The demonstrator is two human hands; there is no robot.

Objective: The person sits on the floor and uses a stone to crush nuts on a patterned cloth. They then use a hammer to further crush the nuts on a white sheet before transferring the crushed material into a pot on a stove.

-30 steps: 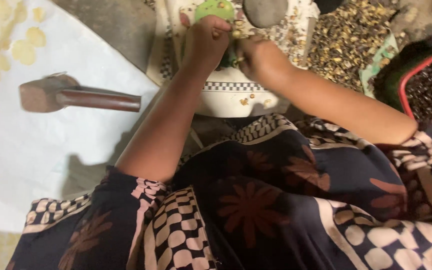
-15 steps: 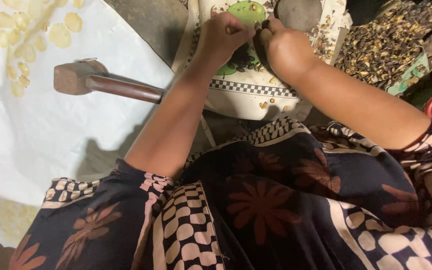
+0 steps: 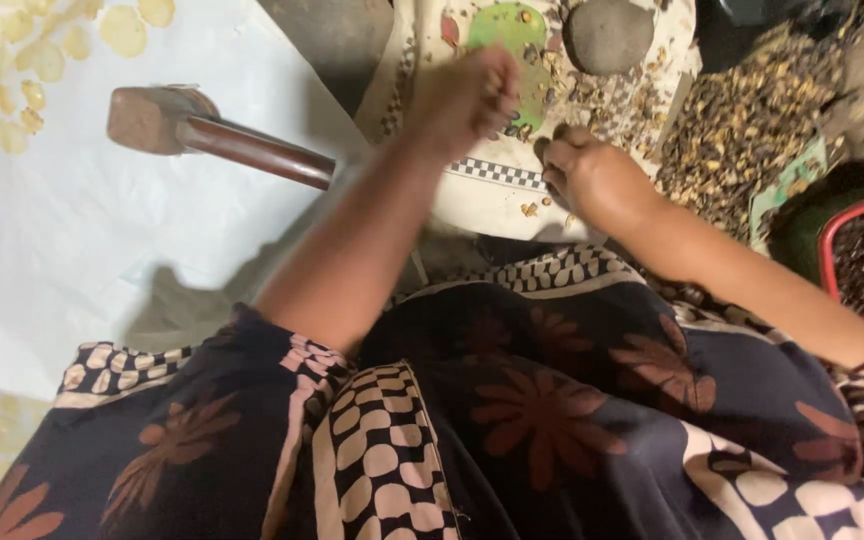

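Observation:
My left hand (image 3: 472, 95) hovers, blurred, over a patterned mat (image 3: 497, 200) with a green patch (image 3: 507, 25). Its fingers are bunched, and I cannot tell whether anything small sits in them. My right hand (image 3: 592, 175) rests on the mat's near right part, fingers curled tight with their tips down among shell bits, nothing visible in them. A round grey stone (image 3: 609, 35) lies on the mat just beyond both hands.
A wooden mallet (image 3: 157, 118) lies on a white sheet (image 3: 102, 230) at the left, with flat yellow discs (image 3: 47, 55) at the top left. A heap of dark seeds (image 3: 752, 110) lies to the right, beside a red basket (image 3: 830, 255) holding more.
The hands were together at the green patch. Now they have come apart, the left slightly raised and the right drawn back toward me onto the mat's near part. The view has shifted too.

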